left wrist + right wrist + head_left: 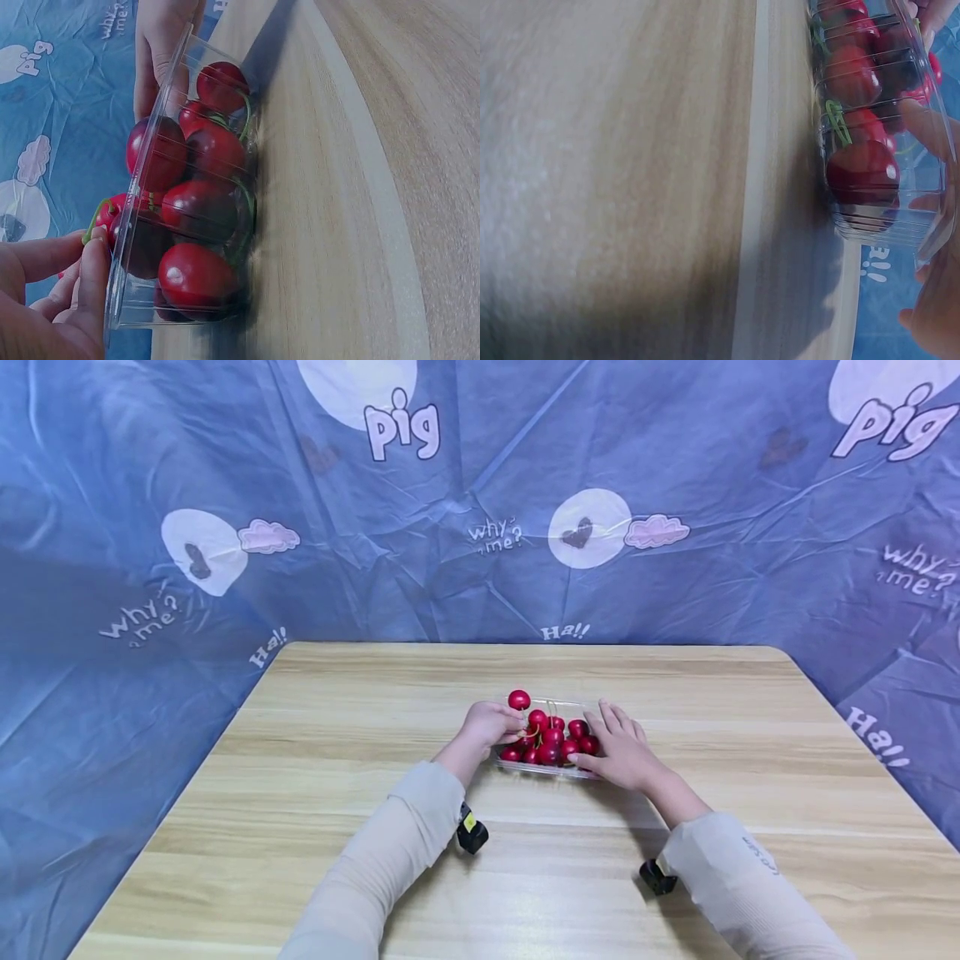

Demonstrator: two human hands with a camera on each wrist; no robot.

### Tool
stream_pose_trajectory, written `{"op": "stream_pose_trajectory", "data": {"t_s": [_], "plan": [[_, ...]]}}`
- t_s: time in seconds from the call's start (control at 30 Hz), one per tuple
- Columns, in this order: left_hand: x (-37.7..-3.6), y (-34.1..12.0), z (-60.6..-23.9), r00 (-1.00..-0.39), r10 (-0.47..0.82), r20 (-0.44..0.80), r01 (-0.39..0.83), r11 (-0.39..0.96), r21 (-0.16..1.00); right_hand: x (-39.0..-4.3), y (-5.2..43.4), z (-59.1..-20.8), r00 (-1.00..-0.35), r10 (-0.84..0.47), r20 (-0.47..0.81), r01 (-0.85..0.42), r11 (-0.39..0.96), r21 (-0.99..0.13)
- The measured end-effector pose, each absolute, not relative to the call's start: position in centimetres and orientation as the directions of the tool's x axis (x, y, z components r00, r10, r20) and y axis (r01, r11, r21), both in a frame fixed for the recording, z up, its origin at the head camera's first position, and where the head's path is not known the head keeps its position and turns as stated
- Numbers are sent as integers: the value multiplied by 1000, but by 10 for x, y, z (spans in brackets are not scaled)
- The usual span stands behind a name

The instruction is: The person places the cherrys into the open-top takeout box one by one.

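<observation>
Clear plastic tray [555, 768] of cherries [551, 737] sits mid-surface, toward the far edge of the wooden surface [360, 827]. My left hand [491, 723] pinches one cherry's green stem [94, 221], and that raised cherry [519, 699] hangs just above the pile. My right hand [622, 747] lies flat against the tray's right wall, fingers straight, bracing it. Tray is likely thin, flexy, light and slick, so it needs steadying at the rim. Cherries are firm but bruise easily; stems are the safest hold, though they can snap.

Both arms forward — left grip [489, 724] curled (pinching), right grip [621, 747] flat, fingers straight
</observation>
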State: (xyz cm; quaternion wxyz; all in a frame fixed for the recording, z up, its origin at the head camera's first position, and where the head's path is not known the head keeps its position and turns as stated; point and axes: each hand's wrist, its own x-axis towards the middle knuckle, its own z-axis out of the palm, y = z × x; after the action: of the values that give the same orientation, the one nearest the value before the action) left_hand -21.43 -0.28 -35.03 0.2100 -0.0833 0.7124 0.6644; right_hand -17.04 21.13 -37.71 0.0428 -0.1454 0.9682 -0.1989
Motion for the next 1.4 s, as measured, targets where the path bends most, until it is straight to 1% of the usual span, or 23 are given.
{"op": "stream_pose_trajectory", "data": {"t_s": [0.2, 0.53, 0.67, 0.9, 1.2, 1.4], "plan": [[-215, -3, -348, -889, 140, -437, -427, 96, 899, -170, 211, -377, -953, -302, -28, -268, 883, -385], [-219, -3, -349, -878, 145, -455, -454, 47, 890, -171, 211, -377, -952, -304, -32, -266, 877, -401], [-222, -2, -349, -882, 118, -457, -449, 89, 889, -171, 211, -377, -953, -300, -36, -262, 879, -399], [-224, 1, -347, -892, 91, -442, -417, 209, 885, -172, 210, -376, -954, -298, -41, -257, 878, -403], [-225, -2, -345, -896, 125, -427, -393, 228, 891, -173, 212, -375, -952, -303, -47, -263, 886, -383], [-223, -7, -344, -906, 149, -396, -330, 336, 882, -171, 210, -372, -951, -305, -49, -266, 890, -371]]}}
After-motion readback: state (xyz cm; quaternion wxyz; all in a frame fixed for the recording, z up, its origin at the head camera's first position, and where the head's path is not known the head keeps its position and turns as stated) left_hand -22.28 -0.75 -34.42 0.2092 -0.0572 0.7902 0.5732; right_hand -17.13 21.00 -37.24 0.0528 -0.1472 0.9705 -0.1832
